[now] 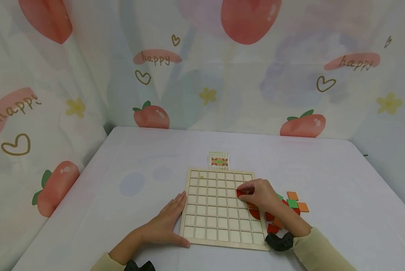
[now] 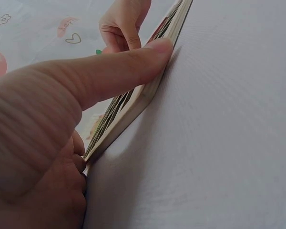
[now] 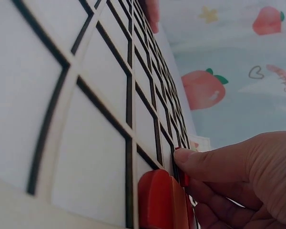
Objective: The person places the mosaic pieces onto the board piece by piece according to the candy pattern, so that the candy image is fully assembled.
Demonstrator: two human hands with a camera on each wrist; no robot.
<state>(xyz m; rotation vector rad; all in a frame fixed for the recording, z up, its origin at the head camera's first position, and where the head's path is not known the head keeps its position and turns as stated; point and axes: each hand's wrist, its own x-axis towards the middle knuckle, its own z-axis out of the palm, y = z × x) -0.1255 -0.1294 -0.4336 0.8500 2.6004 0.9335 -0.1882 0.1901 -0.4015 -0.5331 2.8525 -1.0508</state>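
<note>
A wooden grid board with square cells lies on the table. My left hand rests along its left side, fingers fairly straight, thumb touching the front edge near the corner. Over the right part of the grid, my right hand pinches a small red tile between thumb and fingers; the tile is partly hidden. Nearby in the right-hand column sit an orange tile and a red rounded tile, which the right wrist view shows close to the hand.
Loose green tiles, orange tiles and red tiles lie to the board's right, partly under the right forearm. Behind the board is a small pattern card. A printed curtain stands beyond the white table.
</note>
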